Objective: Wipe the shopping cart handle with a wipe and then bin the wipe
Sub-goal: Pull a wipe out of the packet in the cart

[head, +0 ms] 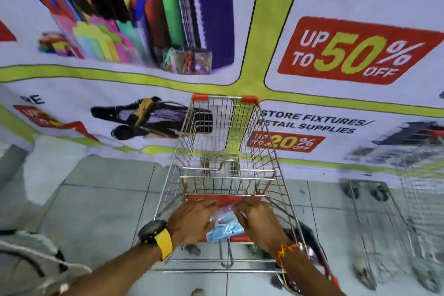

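A wire shopping cart (223,151) stands right in front of me, its red handle (236,238) at the near end, mostly covered by my hands. Both hands hold a light blue packet of wipes (224,226) just above the handle. My left hand (192,220), with a black watch on a yellow strap, grips the packet's left side. My right hand (258,221), with a thread band at the wrist, has its fingers on the packet's top right. No loose wipe is visible. No bin is in view.
A large printed sale banner (348,55) covers the wall just beyond the cart's front. More wire carts (394,235) stand at the right, blurred. Grey tiled floor (96,211) lies to the left. A grey object with a white cord (28,262) sits at the bottom left.
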Demonstrator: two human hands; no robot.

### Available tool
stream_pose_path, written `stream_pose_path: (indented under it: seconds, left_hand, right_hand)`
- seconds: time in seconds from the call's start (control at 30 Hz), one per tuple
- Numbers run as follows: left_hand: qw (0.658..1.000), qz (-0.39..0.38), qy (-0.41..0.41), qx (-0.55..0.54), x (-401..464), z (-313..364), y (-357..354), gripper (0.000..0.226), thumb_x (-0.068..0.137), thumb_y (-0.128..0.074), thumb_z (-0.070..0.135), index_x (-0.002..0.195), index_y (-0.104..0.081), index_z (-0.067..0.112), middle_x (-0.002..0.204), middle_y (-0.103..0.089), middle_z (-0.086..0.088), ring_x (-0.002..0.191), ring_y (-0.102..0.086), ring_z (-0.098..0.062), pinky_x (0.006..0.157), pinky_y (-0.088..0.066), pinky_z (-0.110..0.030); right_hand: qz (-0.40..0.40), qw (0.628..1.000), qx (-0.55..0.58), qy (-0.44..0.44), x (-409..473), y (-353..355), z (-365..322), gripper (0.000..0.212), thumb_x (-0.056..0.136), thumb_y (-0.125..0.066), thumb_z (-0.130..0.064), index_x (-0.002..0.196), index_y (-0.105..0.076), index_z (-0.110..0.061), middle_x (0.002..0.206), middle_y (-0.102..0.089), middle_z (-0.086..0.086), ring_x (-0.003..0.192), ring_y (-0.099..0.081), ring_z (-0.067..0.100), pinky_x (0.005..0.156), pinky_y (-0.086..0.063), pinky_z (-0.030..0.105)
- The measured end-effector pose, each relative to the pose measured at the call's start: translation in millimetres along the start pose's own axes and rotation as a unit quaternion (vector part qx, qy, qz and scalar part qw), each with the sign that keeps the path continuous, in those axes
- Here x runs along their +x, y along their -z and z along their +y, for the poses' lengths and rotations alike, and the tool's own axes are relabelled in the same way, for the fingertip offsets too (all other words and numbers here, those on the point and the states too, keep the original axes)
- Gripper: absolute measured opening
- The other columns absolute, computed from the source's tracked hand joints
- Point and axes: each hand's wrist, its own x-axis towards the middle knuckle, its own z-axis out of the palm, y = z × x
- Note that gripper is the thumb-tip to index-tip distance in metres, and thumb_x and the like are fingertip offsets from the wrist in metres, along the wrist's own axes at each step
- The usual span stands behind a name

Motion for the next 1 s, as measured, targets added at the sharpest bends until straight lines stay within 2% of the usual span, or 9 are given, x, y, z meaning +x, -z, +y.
stream_pose_path:
  seconds: [0.17, 0.33, 0.47, 0.6, 0.7, 0.83, 0.87, 0.97, 1.0]
  left_hand:
    - [0.994, -0.093, 0.027, -0.046, 23.9, -27.4, -46.8, 0.058, 0.096, -0.050, 0.033, 0.149, -0.033, 0.020, 0.159, -0.033, -0.003, 0.142, -0.037, -0.024, 0.113, -0.036, -0.037]
    - [0.993, -0.090, 0.030, -0.070, 32.7, -39.2, -75.2, 0.063, 0.097, -0.048, 0.029, 0.154, -0.022, 0.021, 0.164, -0.020, -0.003, 0.147, -0.029, -0.025, 0.117, -0.031, -0.037]
    - [0.996, -0.065, 0.008, -0.054, 35.1, -42.1, -77.9, 0.062, 0.100, -0.041, 0.034, 0.155, -0.017, 0.018, 0.165, -0.015, -0.005, 0.149, -0.018, -0.019, 0.114, -0.024, -0.030]
    - [0.996, -0.067, 0.006, -0.054, 35.1, -41.4, -77.2, 0.065, 0.100, -0.041, 0.032, 0.156, -0.009, 0.020, 0.166, -0.007, -0.004, 0.151, -0.009, -0.018, 0.116, -0.022, -0.034]
    - [0.996, -0.068, 0.012, -0.053, 35.4, -42.6, -79.8, 0.067, 0.099, -0.042, 0.034, 0.156, -0.007, 0.022, 0.167, -0.003, -0.003, 0.151, -0.007, -0.019, 0.116, -0.024, -0.036]
    - [0.996, -0.076, 0.011, -0.046, 36.1, -46.7, -86.3, 0.068, 0.100, -0.042, 0.036, 0.156, -0.004, 0.023, 0.167, 0.000, -0.002, 0.152, -0.006, -0.022, 0.117, -0.025, -0.038]
    - [0.996, -0.080, 0.013, -0.046, 35.9, -47.3, -87.8, 0.070, 0.100, -0.042, 0.037, 0.156, -0.003, 0.024, 0.167, 0.002, -0.001, 0.152, -0.005, -0.023, 0.117, -0.026, -0.039]
    - [0.995, -0.086, 0.026, -0.041, 34.5, -49.2, -94.8, 0.071, 0.100, -0.042, 0.040, 0.156, 0.000, 0.022, 0.166, 0.006, 0.001, 0.152, -0.002, -0.026, 0.116, -0.029, -0.044]
    - [0.995, -0.085, 0.029, -0.036, 34.0, -49.5, -97.2, 0.071, 0.101, -0.040, 0.041, 0.156, 0.000, 0.021, 0.166, 0.007, 0.002, 0.152, -0.002, -0.026, 0.115, -0.031, -0.045]
  right_hand:
    - [-0.149, 0.988, -0.029, -0.013, 40.8, -36.1, 3.1, 0.021, 0.085, -0.052, -0.001, 0.091, -0.067, -0.014, 0.100, -0.072, 0.015, 0.092, -0.069, 0.035, 0.078, -0.054, 0.038]
    - [-0.195, 0.974, -0.111, 0.032, 64.5, -78.6, 5.7, 0.019, 0.092, -0.052, -0.004, 0.097, -0.071, -0.006, 0.107, -0.071, 0.018, 0.101, -0.066, 0.036, 0.090, -0.050, 0.047]
    - [-0.199, 0.967, -0.152, 0.037, 71.1, -102.1, 12.8, 0.011, 0.092, -0.064, -0.017, 0.095, -0.069, -0.008, 0.105, -0.069, 0.015, 0.101, -0.066, 0.034, 0.090, -0.049, 0.050]
    - [-0.198, 0.965, -0.161, 0.055, 72.6, -111.8, 15.8, 0.031, 0.085, -0.075, -0.035, 0.096, -0.069, -0.007, 0.105, -0.071, 0.014, 0.097, -0.068, 0.035, 0.092, -0.051, 0.059]
    - [-0.182, 0.962, -0.185, 0.087, 70.9, -114.2, 15.9, 0.043, 0.077, -0.079, -0.049, 0.088, -0.071, -0.008, 0.095, -0.075, 0.010, 0.084, -0.072, 0.031, 0.080, -0.057, 0.057]
    - [-0.162, 0.969, -0.163, 0.089, 68.5, -113.2, 15.8, 0.048, 0.086, -0.066, -0.055, 0.097, -0.067, -0.008, 0.100, -0.072, 0.009, 0.089, -0.070, 0.030, 0.085, -0.055, 0.055]
    - [-0.160, 0.973, -0.144, 0.084, 67.7, -112.5, 16.5, 0.045, 0.089, -0.063, -0.051, 0.100, -0.066, -0.007, 0.102, -0.071, 0.010, 0.090, -0.069, 0.031, 0.085, -0.055, 0.052]
    - [-0.148, 0.983, -0.083, 0.067, 65.9, -110.4, 18.0, 0.015, 0.093, -0.060, -0.016, 0.103, -0.065, -0.007, 0.103, -0.071, 0.013, 0.087, -0.069, 0.034, 0.083, -0.054, 0.045]
    - [-0.152, 0.985, -0.068, 0.053, 64.6, -109.4, 19.3, 0.013, 0.091, -0.058, -0.010, 0.101, -0.065, -0.008, 0.102, -0.071, 0.012, 0.086, -0.069, 0.032, 0.084, -0.055, 0.044]
